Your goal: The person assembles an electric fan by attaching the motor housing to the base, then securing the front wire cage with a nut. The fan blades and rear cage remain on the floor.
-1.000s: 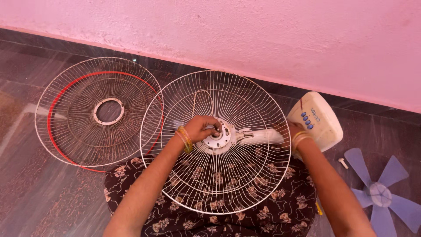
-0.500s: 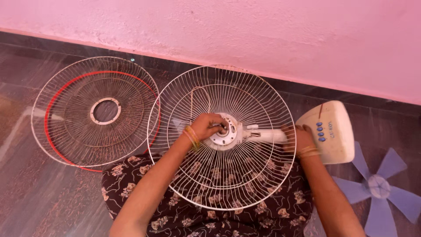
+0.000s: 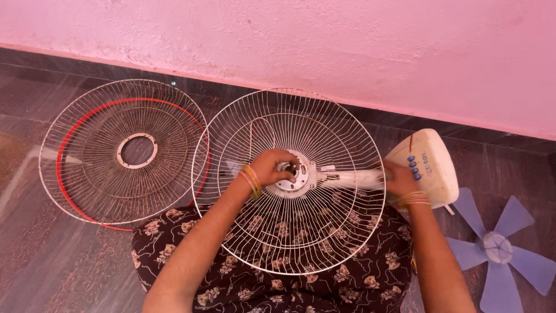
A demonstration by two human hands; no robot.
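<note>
A round white wire fan guard [image 3: 324, 139] lies across my lap, mounted on the fan's motor head. My left hand [image 3: 270, 167] reaches inside the guard, its fingers closed on the grey centre hub [image 3: 296, 174] around the shaft. My right hand [image 3: 397, 177] grips the white neck of the fan [image 3: 353, 179] behind the guard, next to the cream base [image 3: 437, 174] with its blue buttons. Both wrists wear gold bangles.
A second wire guard [image 3: 124, 152] with a red rim lies flat on the dark floor to the left, overlapping the first. A pale blue fan blade [image 3: 499, 249] lies at the right. A pink wall [image 3: 324, 46] runs along the back.
The guard and fan body shifted slightly left and tilted. The cream base swung a little closer. My left hand stays at the hub, its fingers turned slightly.
</note>
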